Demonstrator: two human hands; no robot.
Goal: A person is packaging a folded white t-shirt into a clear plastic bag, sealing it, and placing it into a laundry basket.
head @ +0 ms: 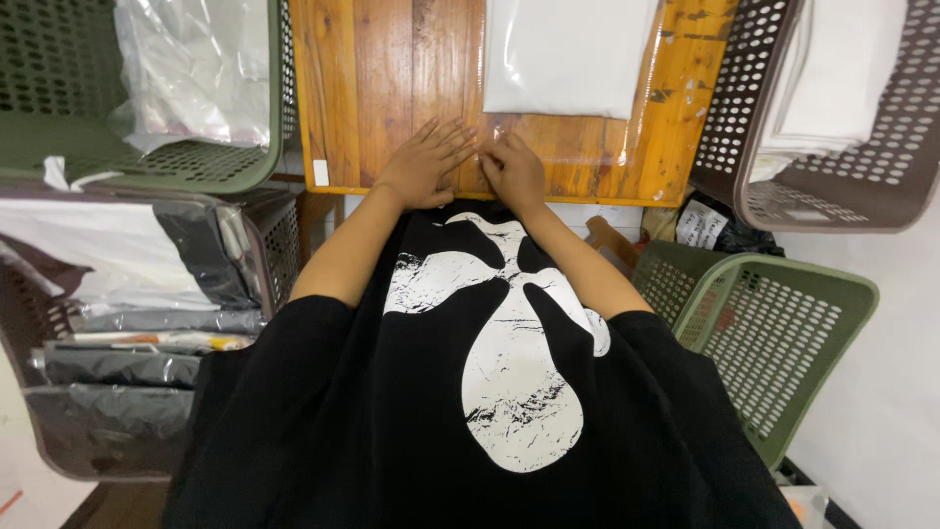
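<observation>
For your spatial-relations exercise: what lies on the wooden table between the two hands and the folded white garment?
In the head view, only the clear plastic bag over bare wood separates the left hand, right hand and folded white garment.

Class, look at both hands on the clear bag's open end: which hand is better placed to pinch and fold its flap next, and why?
Probably the right hand: its fingers are curled on the clear plastic bag edge. The left hand lies flat with fingers spread, pressing the plastic to the wooden table.

Bag: clear plastic bag [578, 137], flat on the desk [392, 88], open end nearest.
Contents: folded white garment [568, 54] inside.
</observation>
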